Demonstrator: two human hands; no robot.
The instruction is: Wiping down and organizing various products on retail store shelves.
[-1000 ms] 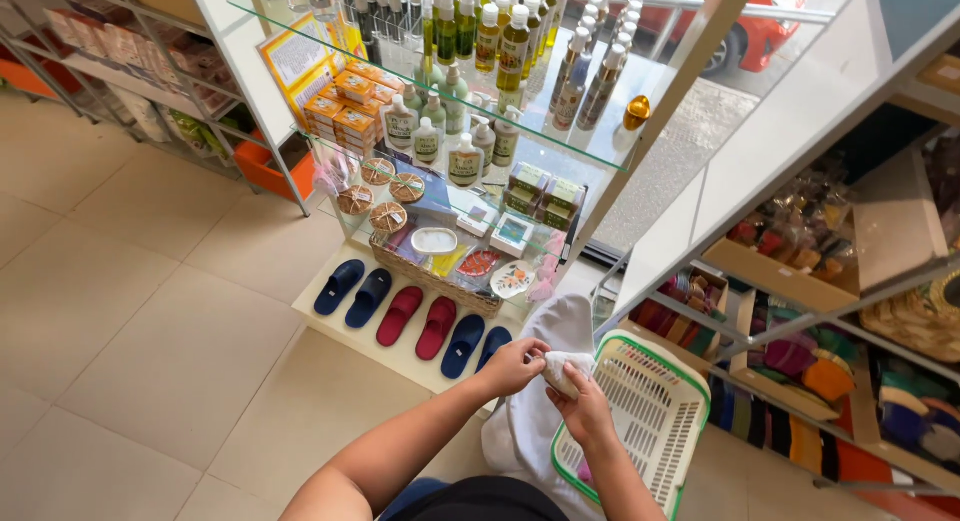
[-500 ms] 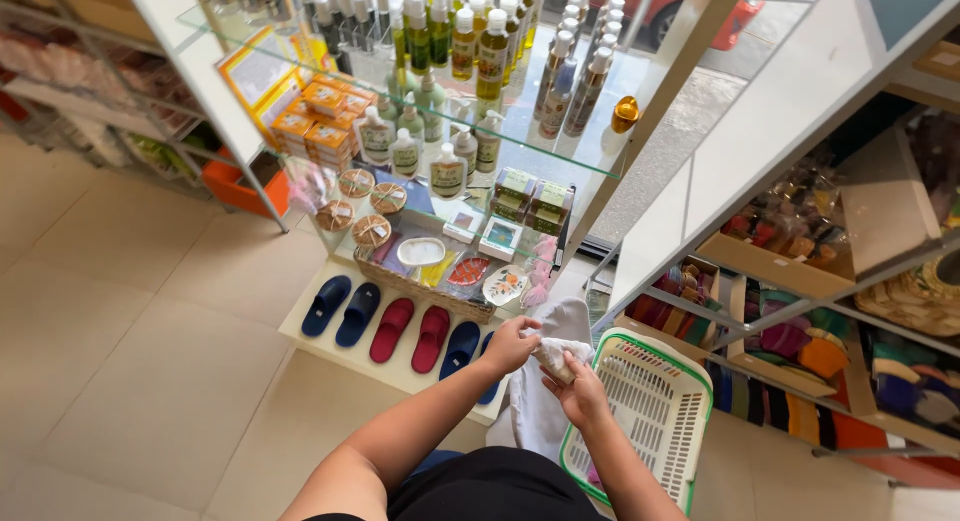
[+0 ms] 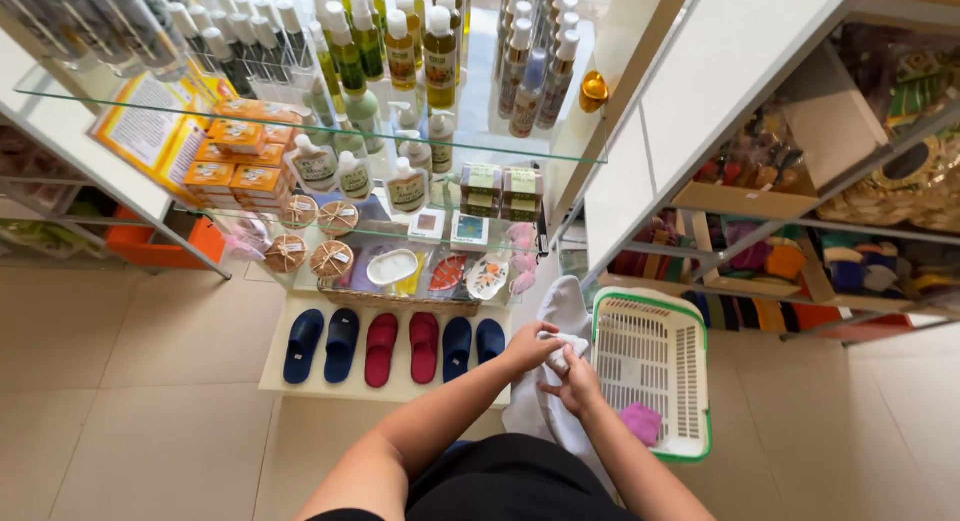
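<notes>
White cloth (image 3: 566, 353) bunched between both hands, low in the middle of the view, just left of a white basket with a green rim (image 3: 700, 381). Left hand (image 3: 530, 347) closed over the top of the cloth, fingers curled and pinching it. Right hand (image 3: 577, 385) gripping the same cloth from below, fingers pressed together around the fabric. More white fabric (image 3: 548, 416) hanging down beneath the hands toward the tiled floor (image 3: 130, 381). Pink cloth (image 3: 641, 422) lying inside the basket near its lower end. Just beyond the hands, a low shelf (image 3: 272, 377) with three pairs of slippers in a row: dark blue (image 3: 322, 345), red (image 3: 401, 348) and dark blue again (image 3: 472, 341). Above that, a glass shelf with small dishes (image 3: 392, 267) and round wrapped items (image 3: 310, 259). Higher still, stacked orange boxes (image 3: 235, 156) at left, squat white bottles (image 3: 352, 173) beside them, and tall bottles with yellow and green liquid (image 3: 405, 46) on the top glass shelf. Off to the right, well apart from the hands, a white rack (image 3: 640, 181) holding folded colourful fabrics (image 3: 790, 261).
</notes>
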